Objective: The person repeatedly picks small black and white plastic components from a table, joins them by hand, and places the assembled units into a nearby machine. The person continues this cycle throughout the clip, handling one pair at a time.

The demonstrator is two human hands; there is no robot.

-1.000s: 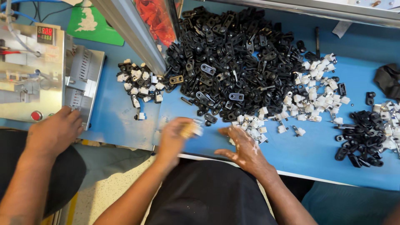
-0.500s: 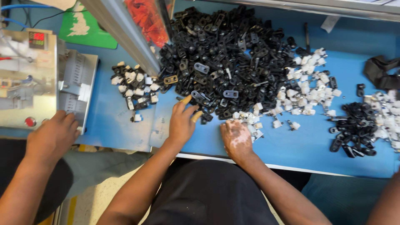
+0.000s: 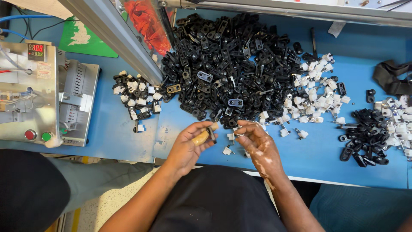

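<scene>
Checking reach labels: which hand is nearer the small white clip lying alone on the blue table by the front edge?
Right, narrowly. The white clip lies between both hands: right hand just to its right, left hand, holding a black clip, slightly farther to its left.

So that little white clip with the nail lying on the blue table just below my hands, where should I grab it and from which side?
Judging by its pose, pinch the white clip across its blocky plastic body, coming straight down from above. It lies loose and alone on the blue table, between the left hand and the right hand, with bare table around it. Its thin nail sticks out sideways, so keep your fingers off that end.
</scene>
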